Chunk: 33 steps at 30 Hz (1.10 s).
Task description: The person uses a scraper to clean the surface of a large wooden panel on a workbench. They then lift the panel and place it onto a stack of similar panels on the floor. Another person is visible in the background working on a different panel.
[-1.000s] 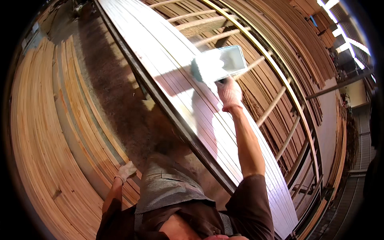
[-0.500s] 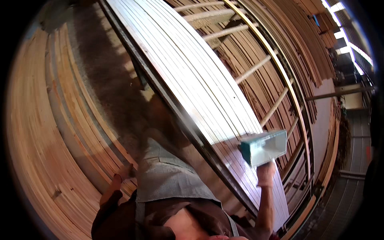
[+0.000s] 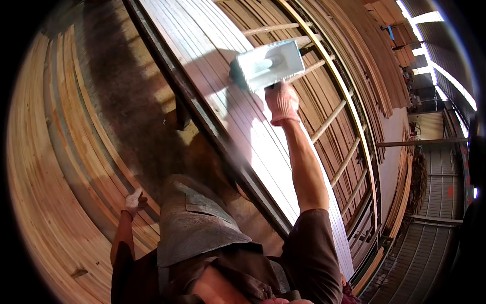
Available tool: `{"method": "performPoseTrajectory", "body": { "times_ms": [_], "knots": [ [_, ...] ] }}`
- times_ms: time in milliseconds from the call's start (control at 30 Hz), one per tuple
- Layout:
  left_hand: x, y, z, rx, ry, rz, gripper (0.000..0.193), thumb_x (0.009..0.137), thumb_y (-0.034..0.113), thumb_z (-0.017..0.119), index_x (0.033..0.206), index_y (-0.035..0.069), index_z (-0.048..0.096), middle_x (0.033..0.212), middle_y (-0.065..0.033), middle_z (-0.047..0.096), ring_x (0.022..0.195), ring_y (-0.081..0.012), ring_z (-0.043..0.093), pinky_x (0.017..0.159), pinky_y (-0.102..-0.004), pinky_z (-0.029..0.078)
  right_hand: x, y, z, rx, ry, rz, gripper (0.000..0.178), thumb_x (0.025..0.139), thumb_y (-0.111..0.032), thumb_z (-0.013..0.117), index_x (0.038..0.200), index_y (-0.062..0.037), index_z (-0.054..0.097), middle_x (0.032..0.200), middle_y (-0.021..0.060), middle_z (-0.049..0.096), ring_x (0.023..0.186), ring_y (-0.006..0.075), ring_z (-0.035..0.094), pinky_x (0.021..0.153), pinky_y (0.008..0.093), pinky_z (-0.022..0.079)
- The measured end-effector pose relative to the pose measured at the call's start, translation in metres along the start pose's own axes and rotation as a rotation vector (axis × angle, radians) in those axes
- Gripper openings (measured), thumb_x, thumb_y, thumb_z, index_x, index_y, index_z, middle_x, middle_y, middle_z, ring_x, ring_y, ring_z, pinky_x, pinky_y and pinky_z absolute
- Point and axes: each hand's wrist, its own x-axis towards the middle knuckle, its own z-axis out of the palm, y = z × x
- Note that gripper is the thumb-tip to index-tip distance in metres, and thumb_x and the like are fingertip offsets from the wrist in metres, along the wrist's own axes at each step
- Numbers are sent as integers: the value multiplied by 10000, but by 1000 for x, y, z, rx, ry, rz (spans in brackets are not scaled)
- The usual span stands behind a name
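My right hand [image 3: 282, 101], in a pale pinkish knit glove, is closed on the near end of a box-shaped tool [image 3: 268, 63]. The tool is hollow, teal outside and white within, and its open side faces up and right. It is over a row of narrow, shiny white boards [image 3: 238, 106], casting a shadow on them; whether it touches them I cannot tell. Off to the left, my gloved left hand [image 3: 134, 201] has some fingers stretched out and holds nothing visible. It is beside narrow bare wooden strips [image 3: 96, 157].
A dark metal rail [image 3: 202, 119] edges the white boards. Wide wooden boards [image 3: 40, 202] lie at far left. Beyond the white boards is a ladder-like frame [image 3: 349, 96] with round rungs over brown planks [image 3: 319, 86]. Planks are stacked at the back right.
My right arm has swung forward and left, carrying the box-shaped tool toward the far part of the white boards. My left hand has moved slightly forward and left.
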Motion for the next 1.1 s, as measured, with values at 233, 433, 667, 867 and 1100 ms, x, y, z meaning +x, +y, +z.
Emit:
{"method": "performPoseTrajectory", "body": {
  "times_ms": [233,433,667,867,1100],
  "knots": [
    [29,-1,-80,-11,151,56,688,935,562,615,1289,-27,576,1077,-171,694,859,-301,701,738,-399,576,-58,66,-2,-1120,229,-710,317,975,-164,499,1222,-72,676,1300,74,664,1254,196,587,1034,316,463],
    [9,-30,-65,106,37,-203,651,956,495,594,1268,-75,557,1139,-230,644,954,-329,667,768,-430,580,-206,255,7,-721,-101,-145,357,954,-98,485,1276,-60,633,1307,84,656,1228,224,601,1033,336,476],
    [-8,-22,-75,174,24,-338,424,952,424,611,987,2,598,803,-131,667,694,-253,661,638,-393,553,-269,261,10,316,-29,277,305,937,-159,633,1199,-4,662,1141,182,713,1115,314,658,931,382,498],
    [64,28,-86,516,-145,386,325,974,366,615,976,41,635,813,-94,661,732,-230,661,676,-381,559,-99,165,42,-493,-29,-260,335,945,-157,518,1227,-76,680,1222,118,693,1120,258,663,906,376,556],
    [74,174,-101,21,-117,-3,460,913,484,686,1103,66,649,1005,-103,696,852,-263,691,782,-447,558,71,-49,7,165,124,88,404,933,-418,613,1013,-37,721,866,236,702,860,454,664,729,507,544]
  ]
}}
